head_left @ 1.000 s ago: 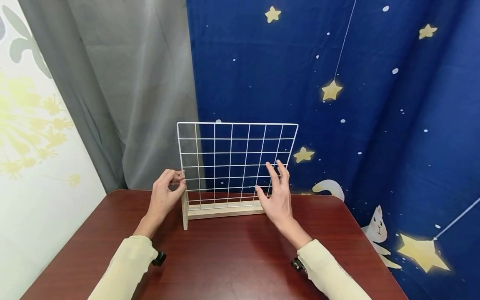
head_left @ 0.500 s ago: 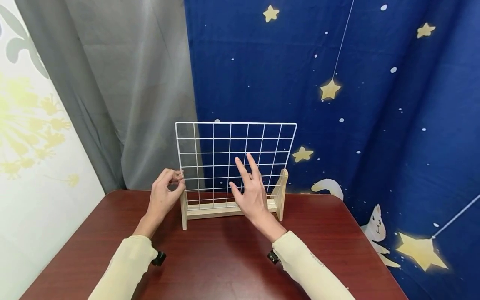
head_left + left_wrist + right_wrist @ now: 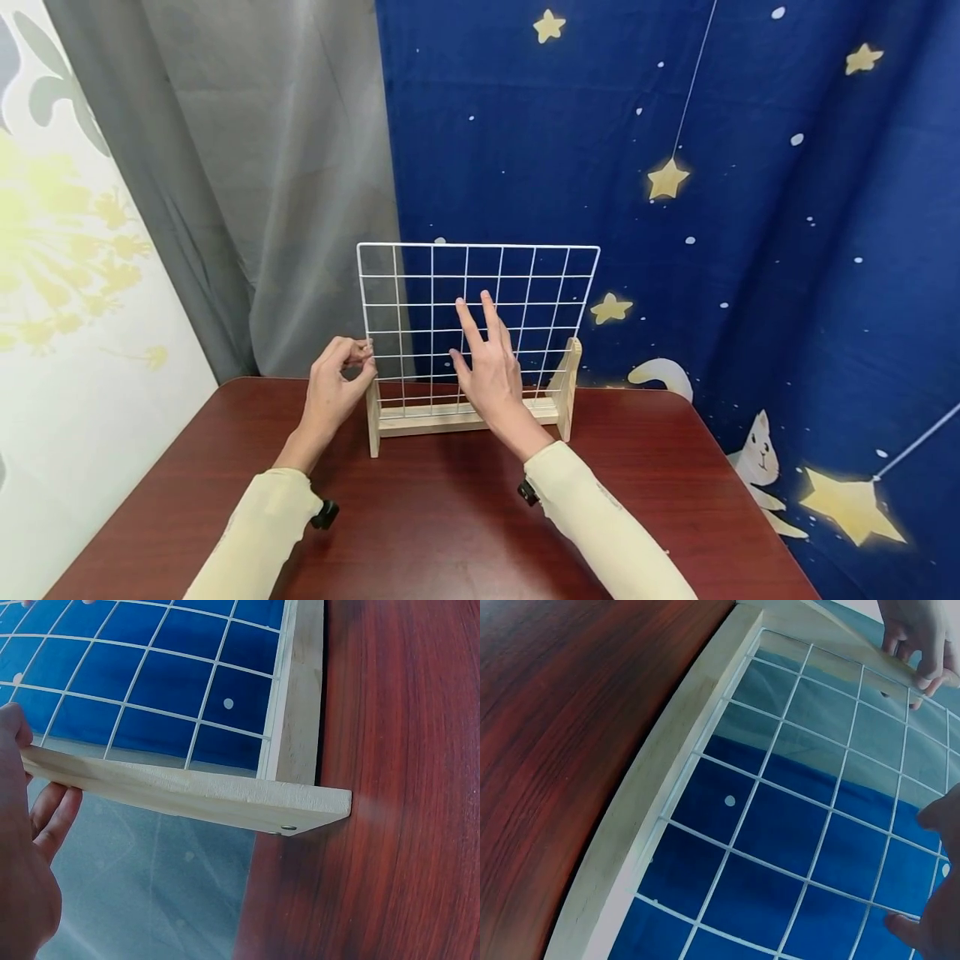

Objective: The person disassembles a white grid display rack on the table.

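Note:
A white wire grid panel (image 3: 480,245) stands upright in a pale wooden stand on the table. My left hand (image 3: 330,392) pinches the upper end of the stand's left side piece (image 3: 373,425); in the left wrist view, thumb and fingers lie on opposite sides of this wooden piece (image 3: 195,796). In front of the grid, right of its middle, my right hand (image 3: 491,375) is raised with its fingers spread and holds nothing. Whether its fingertips touch the wires cannot be told. Along the bottom runs the wooden base bar (image 3: 420,427), and the right side piece (image 3: 570,392) shows beside the right hand.
The dark red-brown table (image 3: 450,525) extends in front of the stand. A grey curtain (image 3: 300,167) and a blue star-printed curtain (image 3: 510,125) hang behind its far edge. A white patterned surface (image 3: 97,417) lies to the left.
My right hand has moved left from the right side of the grid to nearer its middle, uncovering the right side piece. The left hand keeps its hold, and the stand looks unmoved.

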Available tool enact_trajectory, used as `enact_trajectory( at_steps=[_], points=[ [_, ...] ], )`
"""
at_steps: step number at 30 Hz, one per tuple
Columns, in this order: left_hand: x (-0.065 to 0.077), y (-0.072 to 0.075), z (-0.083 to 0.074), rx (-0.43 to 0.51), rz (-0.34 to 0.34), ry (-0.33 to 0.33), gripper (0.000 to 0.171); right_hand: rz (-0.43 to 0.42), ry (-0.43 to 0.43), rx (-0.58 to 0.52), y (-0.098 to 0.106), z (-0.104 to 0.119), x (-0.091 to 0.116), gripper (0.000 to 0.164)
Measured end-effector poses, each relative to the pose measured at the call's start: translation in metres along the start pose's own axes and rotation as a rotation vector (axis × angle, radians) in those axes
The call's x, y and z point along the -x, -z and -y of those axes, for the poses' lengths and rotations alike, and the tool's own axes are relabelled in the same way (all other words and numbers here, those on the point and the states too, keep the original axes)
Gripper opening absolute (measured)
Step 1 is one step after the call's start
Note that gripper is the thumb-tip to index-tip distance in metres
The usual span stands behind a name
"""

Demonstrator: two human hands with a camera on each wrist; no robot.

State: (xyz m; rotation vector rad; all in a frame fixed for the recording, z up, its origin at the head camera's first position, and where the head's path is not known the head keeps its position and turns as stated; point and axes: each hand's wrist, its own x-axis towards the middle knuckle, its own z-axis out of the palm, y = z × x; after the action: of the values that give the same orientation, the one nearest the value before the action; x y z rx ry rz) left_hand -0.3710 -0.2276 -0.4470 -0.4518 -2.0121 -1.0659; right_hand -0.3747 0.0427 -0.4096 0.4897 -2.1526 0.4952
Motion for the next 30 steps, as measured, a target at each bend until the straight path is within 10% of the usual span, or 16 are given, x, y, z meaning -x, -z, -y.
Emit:
enact_trajectory(
  at_steps=[12,30],
  points=[
    [0.001,-0.003,0.004,0.021,-0.031,-0.03,0.005,-0.24,0.108,0.082,-0.021,-0.008,-0.009,0.074],
    [0.003,-0.012,0.008,-0.007,-0.083,-0.064,0.008,-0.329,0.147,0.117,-0.026,-0.015,-0.022,0.05]
  ],
)
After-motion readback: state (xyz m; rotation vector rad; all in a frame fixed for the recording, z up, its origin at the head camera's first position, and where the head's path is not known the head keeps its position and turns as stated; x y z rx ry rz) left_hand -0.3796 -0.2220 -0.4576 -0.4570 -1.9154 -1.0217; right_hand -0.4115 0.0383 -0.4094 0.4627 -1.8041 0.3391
